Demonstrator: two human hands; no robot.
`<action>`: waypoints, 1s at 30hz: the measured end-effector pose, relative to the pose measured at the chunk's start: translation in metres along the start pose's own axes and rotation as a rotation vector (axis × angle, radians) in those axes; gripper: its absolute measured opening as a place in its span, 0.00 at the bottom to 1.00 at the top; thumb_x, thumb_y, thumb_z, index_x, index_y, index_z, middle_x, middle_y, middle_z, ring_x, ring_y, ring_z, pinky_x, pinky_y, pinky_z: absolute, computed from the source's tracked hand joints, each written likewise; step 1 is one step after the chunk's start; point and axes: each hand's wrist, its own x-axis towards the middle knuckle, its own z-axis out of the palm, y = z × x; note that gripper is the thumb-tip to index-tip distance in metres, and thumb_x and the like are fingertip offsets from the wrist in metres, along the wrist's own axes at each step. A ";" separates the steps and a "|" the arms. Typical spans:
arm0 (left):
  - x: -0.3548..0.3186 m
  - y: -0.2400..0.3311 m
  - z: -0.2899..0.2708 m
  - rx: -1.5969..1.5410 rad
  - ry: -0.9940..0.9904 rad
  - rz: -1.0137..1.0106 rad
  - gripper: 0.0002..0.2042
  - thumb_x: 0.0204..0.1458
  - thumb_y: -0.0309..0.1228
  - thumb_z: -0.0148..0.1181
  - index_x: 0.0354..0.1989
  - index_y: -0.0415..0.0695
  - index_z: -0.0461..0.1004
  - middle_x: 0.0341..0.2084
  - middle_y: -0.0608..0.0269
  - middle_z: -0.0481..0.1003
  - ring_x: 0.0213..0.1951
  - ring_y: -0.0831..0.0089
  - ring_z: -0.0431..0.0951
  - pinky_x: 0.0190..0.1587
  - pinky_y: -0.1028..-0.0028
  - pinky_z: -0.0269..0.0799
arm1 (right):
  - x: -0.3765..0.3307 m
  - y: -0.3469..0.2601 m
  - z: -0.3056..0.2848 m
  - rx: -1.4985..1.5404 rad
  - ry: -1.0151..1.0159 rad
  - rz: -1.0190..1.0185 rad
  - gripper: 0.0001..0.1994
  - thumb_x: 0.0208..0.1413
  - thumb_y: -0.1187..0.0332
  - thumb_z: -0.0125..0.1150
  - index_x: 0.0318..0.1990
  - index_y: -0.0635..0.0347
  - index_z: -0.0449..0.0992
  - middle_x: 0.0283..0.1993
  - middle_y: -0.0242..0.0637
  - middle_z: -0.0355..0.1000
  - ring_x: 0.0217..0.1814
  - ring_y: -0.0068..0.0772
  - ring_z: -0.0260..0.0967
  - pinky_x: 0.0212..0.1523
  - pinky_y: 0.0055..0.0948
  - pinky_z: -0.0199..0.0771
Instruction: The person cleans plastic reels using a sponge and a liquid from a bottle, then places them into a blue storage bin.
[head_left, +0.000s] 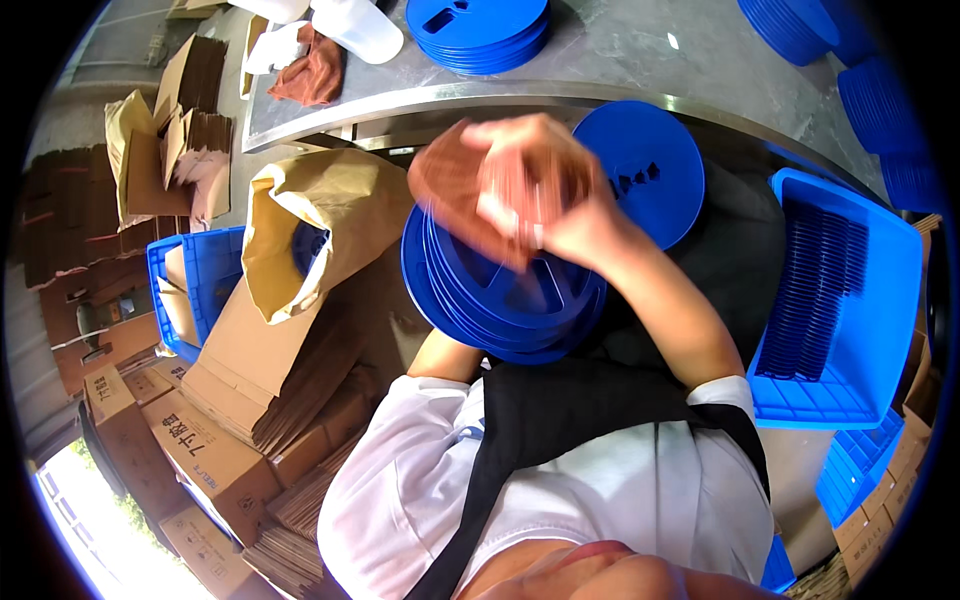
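Note:
A tilted stack of blue plastic reels (500, 300) rests against my chest. My right hand (545, 205), blurred by motion, presses a reddish-brown cloth (450, 180) onto the top reel. My left forearm (440, 355) runs up under the stack, and the hand itself is hidden behind the reels. One more blue reel (645, 160) stands just behind my right hand, by the table's metal edge (420, 100).
A blue crate (850, 400) with upright reels sits at my right. On the table lie a reel stack (478, 30), more stacks (885, 100), a white jug (360, 30) and another cloth (315, 70). At left are a brown paper bag (330, 200), a blue crate (210, 270) and cardboard boxes (200, 450).

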 end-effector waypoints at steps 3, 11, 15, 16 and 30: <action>0.005 -0.006 -0.001 -0.021 -0.012 -0.012 0.29 0.51 0.23 0.58 0.62 0.43 0.56 0.45 0.51 0.73 0.50 0.61 0.73 0.53 0.58 0.70 | -0.023 0.039 -0.030 -0.530 0.030 0.124 0.19 0.40 0.72 0.70 0.42 0.58 0.72 0.41 0.40 0.73 0.45 0.40 0.71 0.45 0.32 0.72; -0.005 0.000 -0.005 -0.065 0.033 -0.061 0.29 0.51 0.23 0.59 0.62 0.43 0.56 0.45 0.51 0.73 0.49 0.61 0.73 0.53 0.59 0.70 | -0.090 0.041 -0.120 -0.732 0.320 0.156 0.22 0.33 0.76 0.70 0.42 0.60 0.75 0.42 0.38 0.74 0.47 0.42 0.70 0.48 0.34 0.71; -0.027 0.005 0.001 -0.078 0.084 -0.171 0.29 0.51 0.23 0.59 0.62 0.43 0.56 0.45 0.51 0.73 0.49 0.61 0.73 0.53 0.59 0.70 | -0.077 0.073 -0.120 -0.957 0.490 0.354 0.22 0.36 0.72 0.69 0.44 0.59 0.74 0.43 0.39 0.73 0.50 0.43 0.68 0.51 0.35 0.69; -0.032 0.006 0.002 -0.079 0.103 -0.185 0.29 0.51 0.23 0.59 0.62 0.42 0.56 0.45 0.51 0.73 0.49 0.61 0.73 0.53 0.59 0.70 | -0.071 0.069 -0.104 -0.959 0.427 0.309 0.22 0.36 0.72 0.69 0.44 0.59 0.74 0.46 0.38 0.73 0.52 0.42 0.67 0.52 0.33 0.68; -0.049 0.012 -0.001 -0.107 0.170 -0.243 0.28 0.51 0.23 0.59 0.61 0.42 0.57 0.44 0.52 0.73 0.49 0.62 0.73 0.53 0.59 0.70 | -0.053 0.083 -0.125 -0.842 0.455 0.395 0.19 0.35 0.74 0.67 0.40 0.56 0.74 0.40 0.38 0.74 0.49 0.42 0.69 0.47 0.36 0.72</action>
